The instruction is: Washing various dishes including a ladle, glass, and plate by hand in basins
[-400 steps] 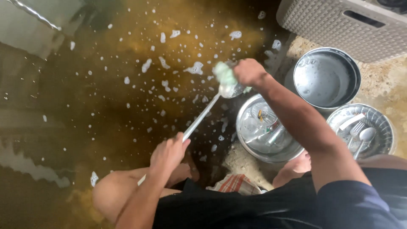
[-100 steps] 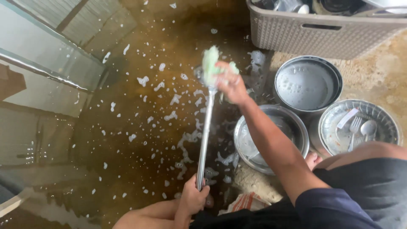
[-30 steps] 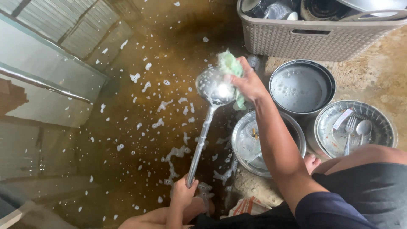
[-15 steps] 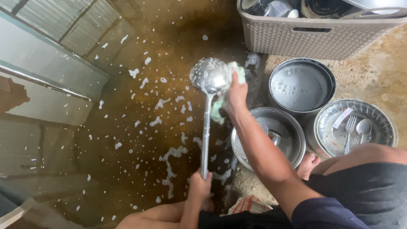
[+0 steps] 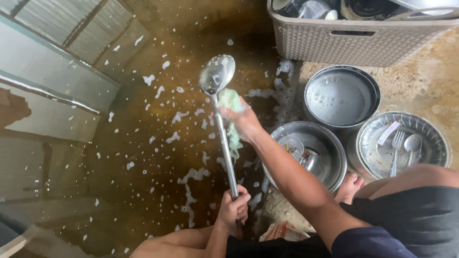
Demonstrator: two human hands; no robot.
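**Scrubbing the ladle handle, upper shaft**

Left hand (image 5: pixel 233 209) closed around the bottom end of a long steel ladle (image 5: pixel 221 112), bowl up, held over the wet, foam-flecked floor (image 5: pixel 143 143). Right hand (image 5: pixel 246 123) grips a soapy green sponge (image 5: pixel 231 102) pressed on the shaft just below the bowl. Step in hand looks like washing the handle; next stroke calls for a steady left grip while the sponge slides along the shaft. Steel basins (image 5: pixel 330 138) near, to the right.

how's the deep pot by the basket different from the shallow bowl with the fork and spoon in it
The deep pot has tall straight walls and holds only sudsy water; the shallow bowl has a low flared rim and holds a fork and spoon. The pot sits nearer the basket; the bowl nearer the person. Both are round, shiny metal.
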